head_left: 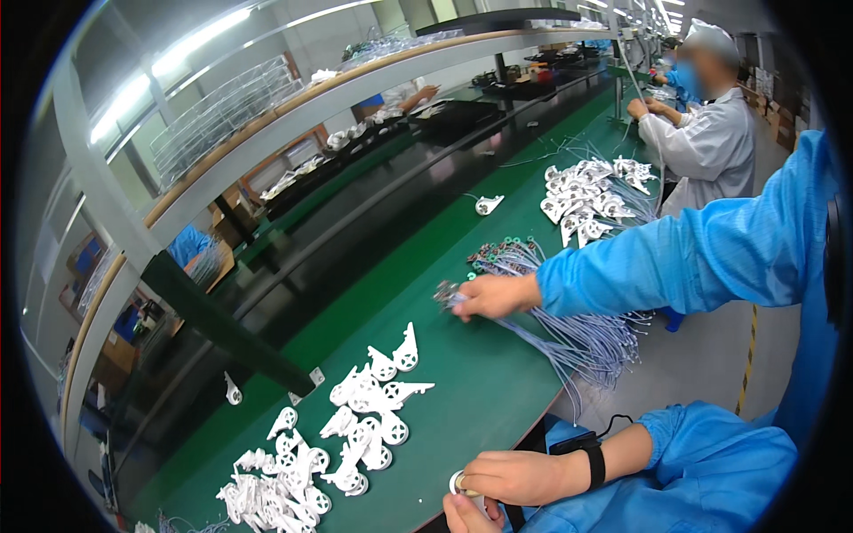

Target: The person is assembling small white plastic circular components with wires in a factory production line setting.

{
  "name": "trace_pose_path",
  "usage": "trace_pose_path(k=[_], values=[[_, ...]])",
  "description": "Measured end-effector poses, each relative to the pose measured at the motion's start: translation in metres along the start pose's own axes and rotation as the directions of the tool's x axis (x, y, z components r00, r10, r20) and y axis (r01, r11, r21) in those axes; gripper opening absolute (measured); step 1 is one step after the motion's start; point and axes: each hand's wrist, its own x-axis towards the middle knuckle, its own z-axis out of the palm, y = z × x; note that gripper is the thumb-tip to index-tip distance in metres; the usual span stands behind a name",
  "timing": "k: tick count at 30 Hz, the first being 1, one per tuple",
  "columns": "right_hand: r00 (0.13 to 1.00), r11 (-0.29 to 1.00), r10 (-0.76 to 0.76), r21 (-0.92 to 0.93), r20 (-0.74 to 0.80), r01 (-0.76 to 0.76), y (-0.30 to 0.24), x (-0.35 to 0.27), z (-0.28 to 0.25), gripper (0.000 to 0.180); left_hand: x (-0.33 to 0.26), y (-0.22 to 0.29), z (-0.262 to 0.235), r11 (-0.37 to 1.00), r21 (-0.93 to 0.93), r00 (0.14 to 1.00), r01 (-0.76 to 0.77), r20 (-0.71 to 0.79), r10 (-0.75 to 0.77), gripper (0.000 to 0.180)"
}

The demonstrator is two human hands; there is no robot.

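At the bottom of the picture my left hand (469,517), partly cut off by the lower edge, has its fingers closed on a small white round plastic part (457,482). My right hand (520,475), with a black wristband (593,460), is bent around the same part from above; most of it is hidden by the fingers. Nearest to my hands on the green table lie white plastic parts with round spoked ends (364,417), and another heap of them (275,484) farther left. A co-worker's hand (498,296) in a blue sleeve pinches grey cable ends (449,295), slightly blurred.
A bundle of grey cables (577,342) hangs over the table's edge. Beyond it lie more white parts (591,195). One white part (488,205) lies alone, another (233,389) near a dark post (227,324). A person in white (711,142) sits farther along.
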Motion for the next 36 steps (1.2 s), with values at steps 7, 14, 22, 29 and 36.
trace_pose_path(k=[7, 14, 22, 29, 36], values=[[0.999, 0.998, -0.049, -0.042, 0.013, 0.050, 0.002, 0.000, 0.005, 0.027, 0.001, 0.001, -0.005, 0.998, 0.057, 1.000, 0.023, -0.003, -0.023, 0.028], [1.000, 1.000, 0.000, 0.001, -0.028, 0.000, 0.000, 0.001, 0.000, 0.023, 0.006, 0.005, -0.009, 0.997, 0.061, 0.998, 0.048, 0.030, -0.050, 0.032], [0.920, 0.832, 0.346, 0.393, 0.185, -0.391, 0.001, 0.003, -0.026, 0.046, 0.010, 0.027, -0.012, 0.944, -0.052, 0.935, 0.326, 0.168, -0.313, 0.042], [0.943, 0.823, 0.227, 0.470, 0.241, -0.319, 0.002, 0.064, -0.041, 0.040, 0.008, 0.049, -0.038, 0.931, -0.150, 0.927, 0.333, 0.230, -0.295, 0.055], [0.896, 0.641, 0.381, 0.763, -0.229, -0.078, 0.094, 0.218, -0.132, 0.023, -0.002, 0.070, -0.086, 0.920, -0.391, 1.000, 0.002, 0.020, 0.007, 0.042]])
